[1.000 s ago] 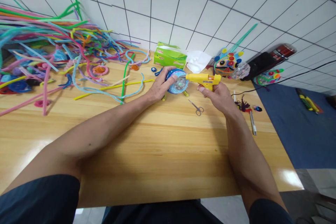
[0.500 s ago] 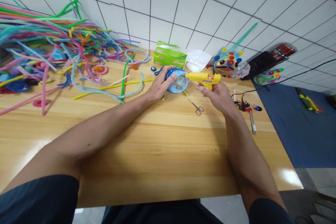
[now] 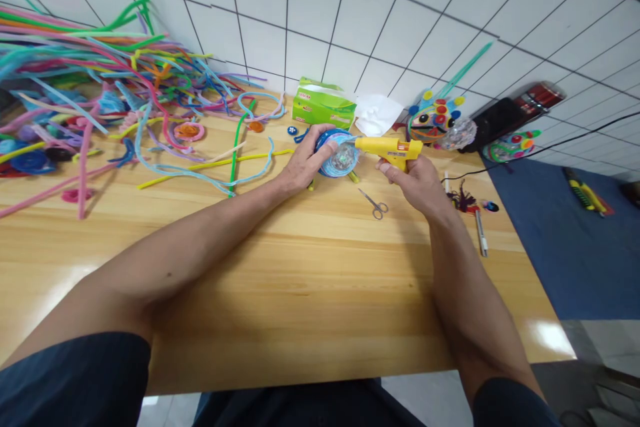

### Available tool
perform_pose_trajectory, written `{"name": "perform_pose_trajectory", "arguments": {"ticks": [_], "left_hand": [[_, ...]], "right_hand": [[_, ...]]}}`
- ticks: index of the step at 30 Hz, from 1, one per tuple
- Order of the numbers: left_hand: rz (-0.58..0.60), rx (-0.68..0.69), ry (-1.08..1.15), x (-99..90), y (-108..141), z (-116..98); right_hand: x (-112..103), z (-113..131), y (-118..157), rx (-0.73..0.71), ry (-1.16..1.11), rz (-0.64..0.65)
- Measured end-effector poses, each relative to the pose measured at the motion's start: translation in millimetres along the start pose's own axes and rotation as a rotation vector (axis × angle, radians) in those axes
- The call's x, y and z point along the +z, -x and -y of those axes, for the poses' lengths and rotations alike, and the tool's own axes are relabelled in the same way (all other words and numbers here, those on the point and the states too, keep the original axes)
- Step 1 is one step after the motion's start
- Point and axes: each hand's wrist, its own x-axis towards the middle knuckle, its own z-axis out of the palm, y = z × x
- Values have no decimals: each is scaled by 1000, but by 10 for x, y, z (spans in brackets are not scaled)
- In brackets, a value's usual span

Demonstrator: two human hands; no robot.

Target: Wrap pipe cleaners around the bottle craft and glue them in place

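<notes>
My left hand [image 3: 311, 159] is wrapped round the left side of a round blue craft piece [image 3: 343, 159], made of coiled pipe cleaners with a clear, shiny middle. In my right hand [image 3: 413, 180] is a yellow hot glue gun [image 3: 385, 146], its nozzle pointing left at the upper right rim of the piece. Whether the tip touches the rim I cannot tell. Small yellow-green bits show under the piece. Just below, on the table, lies a pair of small scissors [image 3: 377, 207].
Many coloured pipe cleaners [image 3: 150, 73] heap at the left. Behind my hands stand a green tissue box [image 3: 320, 107] and white tissue [image 3: 379, 115]. Decorated crafts [image 3: 434, 121], a dark red flask [image 3: 540, 101] and a utility knife [image 3: 481, 233] are to the right, with a black cord [image 3: 545, 148].
The glue gun has shifted very slightly to the right. My left hand and the blue craft piece look the same.
</notes>
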Motion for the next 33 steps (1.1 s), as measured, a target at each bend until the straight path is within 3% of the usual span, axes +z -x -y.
{"name": "perform_pose_trajectory", "arguments": {"ticks": [19, 25, 28, 31, 33], "left_hand": [[4, -10, -22, -11, -2, 10], [4, -18, 0, -11, 10, -7], [3, -37, -3, -15, 18, -17], [8, -45, -9, -18, 23, -30], [6, -31, -4, -15, 21, -27]], "right_hand": [[20, 26, 0, -1, 1, -1], [-124, 95, 21, 47, -28, 41], [-223, -2, -17, 60, -79, -121], [-233, -276, -87, 122, -7, -317], [-179, -515, -128, 218, 116, -321]]}}
